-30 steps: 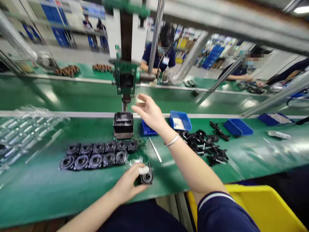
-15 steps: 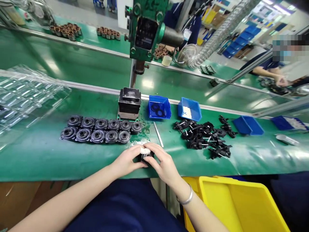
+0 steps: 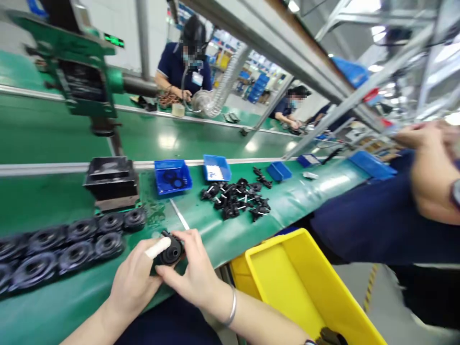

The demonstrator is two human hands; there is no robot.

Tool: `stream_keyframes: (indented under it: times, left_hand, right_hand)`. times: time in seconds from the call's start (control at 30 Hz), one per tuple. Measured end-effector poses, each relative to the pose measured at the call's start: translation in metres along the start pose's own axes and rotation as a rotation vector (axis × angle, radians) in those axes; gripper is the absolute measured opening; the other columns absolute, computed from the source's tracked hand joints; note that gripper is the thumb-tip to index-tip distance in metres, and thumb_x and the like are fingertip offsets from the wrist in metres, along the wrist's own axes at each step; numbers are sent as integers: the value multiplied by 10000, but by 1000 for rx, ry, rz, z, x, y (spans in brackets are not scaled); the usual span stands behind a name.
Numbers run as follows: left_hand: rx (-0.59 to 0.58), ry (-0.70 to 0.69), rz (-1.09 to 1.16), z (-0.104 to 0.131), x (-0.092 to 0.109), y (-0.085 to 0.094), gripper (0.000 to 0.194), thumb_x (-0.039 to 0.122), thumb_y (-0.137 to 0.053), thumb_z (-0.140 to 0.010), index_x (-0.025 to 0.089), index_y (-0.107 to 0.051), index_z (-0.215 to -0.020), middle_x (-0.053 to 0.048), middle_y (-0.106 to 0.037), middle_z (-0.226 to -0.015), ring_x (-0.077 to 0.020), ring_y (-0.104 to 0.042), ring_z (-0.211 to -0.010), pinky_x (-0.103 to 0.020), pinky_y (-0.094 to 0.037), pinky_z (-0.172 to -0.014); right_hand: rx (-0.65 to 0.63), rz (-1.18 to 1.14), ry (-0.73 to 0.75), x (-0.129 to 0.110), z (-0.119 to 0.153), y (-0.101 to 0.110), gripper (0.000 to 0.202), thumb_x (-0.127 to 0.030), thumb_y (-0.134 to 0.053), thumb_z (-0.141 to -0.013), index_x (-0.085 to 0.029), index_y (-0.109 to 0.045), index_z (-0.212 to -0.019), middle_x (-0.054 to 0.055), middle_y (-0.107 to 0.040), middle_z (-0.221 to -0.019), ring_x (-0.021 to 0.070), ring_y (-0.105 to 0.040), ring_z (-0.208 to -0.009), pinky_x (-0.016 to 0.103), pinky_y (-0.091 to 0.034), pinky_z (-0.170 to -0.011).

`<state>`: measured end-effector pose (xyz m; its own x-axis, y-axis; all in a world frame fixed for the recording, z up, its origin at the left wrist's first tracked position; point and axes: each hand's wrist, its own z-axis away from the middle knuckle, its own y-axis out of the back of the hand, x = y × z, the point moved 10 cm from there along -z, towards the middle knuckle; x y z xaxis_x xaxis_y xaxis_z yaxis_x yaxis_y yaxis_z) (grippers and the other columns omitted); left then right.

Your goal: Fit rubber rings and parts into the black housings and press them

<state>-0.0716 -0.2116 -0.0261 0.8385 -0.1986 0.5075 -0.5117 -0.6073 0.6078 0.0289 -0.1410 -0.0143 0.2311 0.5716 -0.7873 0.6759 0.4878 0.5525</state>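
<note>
Both hands hold a round black plastic housing (image 3: 172,250) with a raised centre, just above the table's front edge. My left hand (image 3: 132,280) is closed on its left side, and a white finger cover (image 3: 158,248) on one finger presses the top. Around the right side curl the fingers and thumb of my right hand (image 3: 197,270). Beyond the hands lies a thin pale tool (image 3: 179,214), perhaps tweezers. To the left, similar round black housings (image 3: 76,254) stand in two rows. A heap of black parts with white pins (image 3: 237,199) lies to the right.
A green press (image 3: 82,81) rises over a black block (image 3: 113,182). Blue bins hold black rings (image 3: 177,182) and small white pieces (image 3: 214,172). A yellow crate (image 3: 287,278) stands below the table edge. A co-worker's arm (image 3: 431,167) is at right; others sit across.
My view has swung to the right, so the table things appear further left and co-workers show. Both hands still hold the housing, whose round face is now more visible.
</note>
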Motion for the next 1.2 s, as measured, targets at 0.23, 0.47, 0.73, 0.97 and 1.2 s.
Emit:
stream_keyframes:
  times: [0.23, 0.47, 0.73, 0.97, 1.2]
  left_hand:
    - [71, -85, 25, -32, 44, -49, 686, 372, -618, -932, 120, -309, -1490, -179, -620, -1173, -286, -660, -1071, -370, -597, -865]
    - [-167, -346, 69, -9, 71, -92, 538, 190, -524, -955, 102, -393, -1469, -180, -669, -1211, -235, -673, -1143, -292, -572, -963]
    - [-188, -368, 4, -12, 70, -101, 523, 149, -503, -930, 87, -425, -1443, -172, -706, -1172, -242, -712, -1075, -291, -600, -923]
    - [-207, -327, 51, -14, 72, -100, 512, 125, -487, -927, 87, -420, -1433, -184, -677, -1217, -225, -663, -1163, -292, -571, -973]
    - [-109, -152, -325, -36, 13, -33, 572, 303, -563, -939, 138, -382, -1457, -200, -578, -1349, -336, -554, -1267, -567, -417, -1120]
  right_hand:
    - [351, 414, 11, 41, -20, 152, 480, -352, -651, -887, -235, -524, -1335, 108, -593, -1129, 273, -572, -1064, 434, -513, -955]
    - [722, 696, -522, 209, -17, 382, 516, -399, -688, -846, -62, -552, -1212, 190, -626, -1058, 332, -597, -1019, 520, -489, -927]
    - [647, 746, -525, 222, -46, 399, 466, -371, -605, -924, -43, -511, -1242, 275, -544, -1236, 379, -534, -1173, 562, -447, -977]
    - [-34, 588, 14, 104, -65, 196, 276, -343, -685, -904, -253, -629, -1159, 93, -623, -1152, 262, -612, -1083, 428, -536, -966]
    - [49, 599, 118, 106, -18, 155, 326, -207, -655, -919, -228, -557, -1228, 154, -538, -1275, 320, -525, -1227, 550, -486, -1028]
